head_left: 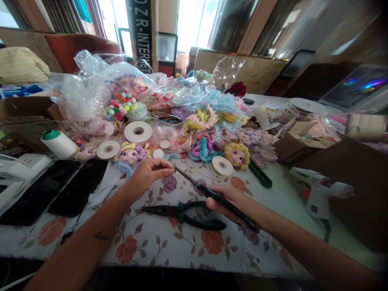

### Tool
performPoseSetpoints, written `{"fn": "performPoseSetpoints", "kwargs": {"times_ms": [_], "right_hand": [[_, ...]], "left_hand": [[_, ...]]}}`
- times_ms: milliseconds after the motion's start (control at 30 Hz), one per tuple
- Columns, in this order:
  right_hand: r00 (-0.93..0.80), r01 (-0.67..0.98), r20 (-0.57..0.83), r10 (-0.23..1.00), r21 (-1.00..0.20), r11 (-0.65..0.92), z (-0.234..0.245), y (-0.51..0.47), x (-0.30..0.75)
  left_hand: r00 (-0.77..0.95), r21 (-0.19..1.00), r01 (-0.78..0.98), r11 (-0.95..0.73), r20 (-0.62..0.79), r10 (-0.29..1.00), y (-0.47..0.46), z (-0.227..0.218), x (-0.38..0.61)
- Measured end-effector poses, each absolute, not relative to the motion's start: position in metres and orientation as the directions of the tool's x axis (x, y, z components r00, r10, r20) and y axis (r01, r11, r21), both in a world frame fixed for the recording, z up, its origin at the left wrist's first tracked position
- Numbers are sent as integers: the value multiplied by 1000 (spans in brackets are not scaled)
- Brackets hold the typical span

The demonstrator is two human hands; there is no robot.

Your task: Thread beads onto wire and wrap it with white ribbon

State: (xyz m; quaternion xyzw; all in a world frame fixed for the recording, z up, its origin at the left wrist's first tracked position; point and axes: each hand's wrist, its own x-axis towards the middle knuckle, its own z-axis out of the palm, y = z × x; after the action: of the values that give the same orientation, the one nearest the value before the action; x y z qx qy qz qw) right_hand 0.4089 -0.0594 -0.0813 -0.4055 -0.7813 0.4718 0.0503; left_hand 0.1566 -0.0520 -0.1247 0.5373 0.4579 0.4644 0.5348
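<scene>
Beyond the pliers (181, 211), the left hand (150, 173) pinched something I could not identify, so the black-handled tool (216, 196), gripped by the right hand (232, 195), probably needed steady guiding.

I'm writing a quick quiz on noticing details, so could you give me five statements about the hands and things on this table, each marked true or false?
1. The right hand holds a black-handled tool. True.
2. The left hand grips the glue gun. False: the left hand is at the tool's tip, and neither hand holds the glue gun.
3. The pliers lie on the flowered tablecloth. True.
4. The thread cone has a red top. False: the top of the thread cone is green.
5. The doll head beyond the right hand has yellow hair. True.
</scene>
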Motion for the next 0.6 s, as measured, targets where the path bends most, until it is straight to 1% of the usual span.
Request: {"fn": "performPoseSetpoints", "kwargs": {"times_ms": [233, 367, 467, 600], "right_hand": [[-658, 581, -310, 686, -789, 200, -83, -57, 410], [-628, 596, -356, 692, -792, 134, -83, -57, 407], [-593, 613, -350, 725, -780, 125, -82, -57, 406], [-515, 643, -338, 788, -760, 94, -79, -55, 424]], "left_hand": [[138, 999, 39, -30, 24, 990, -51, -127, 156], [152, 999, 40, -26, 20, 988, -51, -126, 156], [138, 999, 44, 2, -8, 990, -51, -126, 156], [69, 999, 28, 35, -37, 997, -50, -123, 155]]}}
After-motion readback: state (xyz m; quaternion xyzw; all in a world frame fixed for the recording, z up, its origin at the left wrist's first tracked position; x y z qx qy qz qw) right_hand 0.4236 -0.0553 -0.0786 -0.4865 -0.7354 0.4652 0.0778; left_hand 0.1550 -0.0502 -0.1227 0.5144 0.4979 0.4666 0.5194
